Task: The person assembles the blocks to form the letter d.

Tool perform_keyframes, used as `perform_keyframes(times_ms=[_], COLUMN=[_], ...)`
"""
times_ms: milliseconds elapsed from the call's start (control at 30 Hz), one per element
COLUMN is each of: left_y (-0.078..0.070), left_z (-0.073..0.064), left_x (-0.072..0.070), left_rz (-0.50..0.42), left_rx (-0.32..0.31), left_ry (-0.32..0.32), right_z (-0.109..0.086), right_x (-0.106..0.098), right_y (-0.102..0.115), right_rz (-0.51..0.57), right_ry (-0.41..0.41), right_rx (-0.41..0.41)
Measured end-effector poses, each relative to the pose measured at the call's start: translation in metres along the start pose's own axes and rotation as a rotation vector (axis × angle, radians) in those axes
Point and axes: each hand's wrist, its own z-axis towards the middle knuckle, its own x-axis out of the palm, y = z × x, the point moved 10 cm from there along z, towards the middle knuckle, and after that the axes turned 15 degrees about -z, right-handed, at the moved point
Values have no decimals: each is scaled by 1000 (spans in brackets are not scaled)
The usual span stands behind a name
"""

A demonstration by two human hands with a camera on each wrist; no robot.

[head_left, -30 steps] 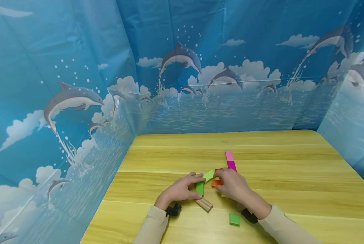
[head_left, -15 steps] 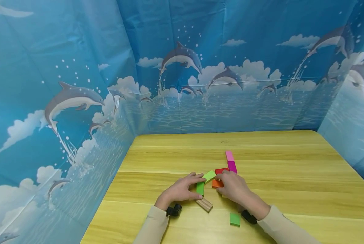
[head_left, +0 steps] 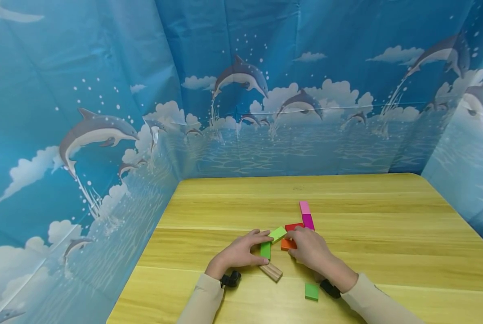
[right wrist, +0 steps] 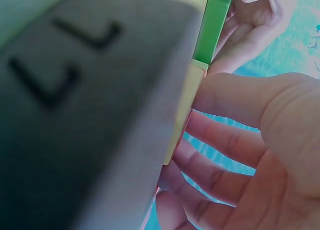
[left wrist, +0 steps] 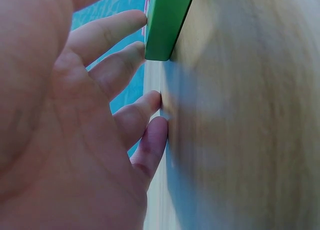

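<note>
In the head view, my left hand [head_left: 241, 252] spans a green block [head_left: 265, 251], thumb at its near end and index finger at its far end. A light-green block [head_left: 278, 234] adjoins it, angled away. My right hand [head_left: 310, 247] lies over an orange block [head_left: 288, 244], which shows between thumb and index finger. In the right wrist view, its thumb and fingers hold a pale yellow block [right wrist: 186, 109], hidden by the hand in the head view. A red block [head_left: 293, 227] lies just beyond. The left wrist view shows the fingertips touching the green block.
Purple [head_left: 308, 222] and pink [head_left: 304, 207] blocks lie end to end further back. Nearer are a wooden ridged block [head_left: 271, 272] and a green square block [head_left: 311, 292]. A blurred grey surface with black marks [right wrist: 95, 94] fills much of the right wrist view.
My right hand has shifted slightly; the thumb has drawn toward the orange block, and the yellow edge seen earlier is now covered. The left hand stays put.
</note>
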Motion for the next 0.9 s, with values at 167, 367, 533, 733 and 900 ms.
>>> perform_keyframes(times_ms=[167,367,533,733,900], left_y=[0,1,1,1,1], left_z=[0,-1,-1,-2,-1], left_x=[-1,0,0,0,0], left_rz=[1,2,-2,3,17], left_rx=[2,-1,-3,-3,0], left_ry=[-5,-3,-2,3,5], right_z=[0,-2,-3,-6,-7], right_x=[-4,-11,-17,-22,-25], right_y=[1,3,5,8,11], right_rz=[0,0,-7,-2,12], right_ry=[-28,-64,-78,-92,-90], right_rx=[-9,-26,-29,-40,-47])
